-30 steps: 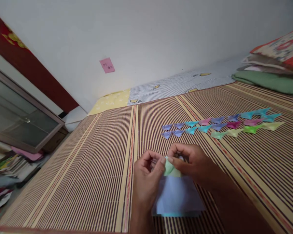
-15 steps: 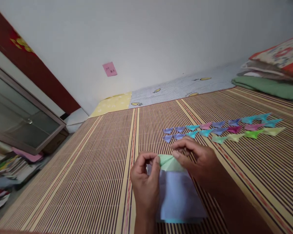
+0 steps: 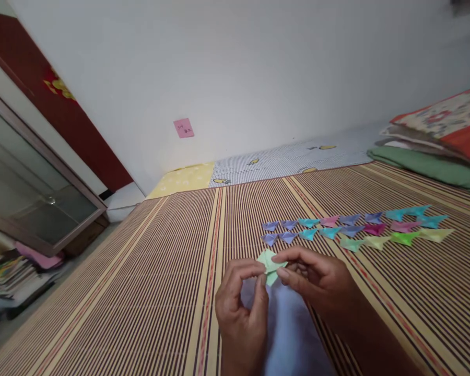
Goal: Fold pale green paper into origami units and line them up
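A pale green folded paper, roughly diamond-shaped with a crease across it, is held up between both hands. My left hand pinches its left corner between thumb and fingers. At its right corner, my right hand grips the paper with thumb and index finger, the other fingers curled behind. Beneath the hands lies a pale blue-violet sheet or stack, partly hidden by them. Beyond the hands, small folded paper pieces in violet, cyan, pink, green and yellow lie in two rows on the striped mat.
A folded green cloth and a patterned pillow sit at the right back. A pink note is on the white wall. On the left are a glass-fronted cabinet and a pile of books or papers.
The green paper has been turned and now shows as a diamond. Both hands have moved closer together around it. The camera view has tilted slightly upward.
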Tool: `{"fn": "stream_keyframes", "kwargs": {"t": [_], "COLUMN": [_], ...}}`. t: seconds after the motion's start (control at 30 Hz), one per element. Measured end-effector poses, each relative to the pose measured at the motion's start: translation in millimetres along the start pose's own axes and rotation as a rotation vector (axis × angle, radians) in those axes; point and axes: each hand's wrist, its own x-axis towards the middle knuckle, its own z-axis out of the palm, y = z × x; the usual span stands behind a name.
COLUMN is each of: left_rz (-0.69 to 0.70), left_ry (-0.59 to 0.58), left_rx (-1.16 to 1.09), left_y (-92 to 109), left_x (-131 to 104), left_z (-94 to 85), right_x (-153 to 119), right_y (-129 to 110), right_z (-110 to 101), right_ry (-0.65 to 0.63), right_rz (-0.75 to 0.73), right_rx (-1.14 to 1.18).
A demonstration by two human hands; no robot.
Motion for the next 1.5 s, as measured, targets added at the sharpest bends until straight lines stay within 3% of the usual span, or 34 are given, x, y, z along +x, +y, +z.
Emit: {"fn": "stream_keyframes", "kwargs": {"t": [0.13, 0.3, 0.5, 0.77, 0.9, 1.1, 1.23, 1.5], "left_rz": [0.019, -0.083, -0.196, -0.321, -0.345, -0.414, -0.432, -0.395], "left_ry": [-0.011, 0.071, 0.008, 0.129, 0.170, 0.222, 0.244, 0.284], "left_rx": [0.004, -0.044, -0.181, -0.273, -0.218, -0.371, -0.418, -0.520], "left_y": [-0.5, -3.7, -9.5, 0.0, -0.5, -8.0, -8.9, -7.0], "left_x": [-0.6, 3.0, 3.1, 2.0, 4.7, 4.5, 3.4, 9.6], "left_z": [1.2, -1.0, 2.6, 5.1, 6.7, 12.2, 15.6, 25.5], "right_x": [1.8, 3.1, 5.0, 6.8, 4.5, -0.6, 0.3, 2.6], "right_y": [6.9, 13.5, 14.1, 16.2, 14.5, 8.7, 9.0, 14.2], "right_z": [-0.7, 2.3, 6.9, 7.6, 9.5, 11.4, 14.3, 16.2], "right_ry": [0.057, 0.080, 0.067, 0.121, 0.115, 0.099, 0.177, 0.211], "right_rz": [-0.035, -0.092, -0.101, -0.102, -0.185, -0.265, -0.237, -0.218], "right_rx": [-0.006, 0.006, 0.046, 0.023, -0.074, -0.117, -0.131, -0.108]}}
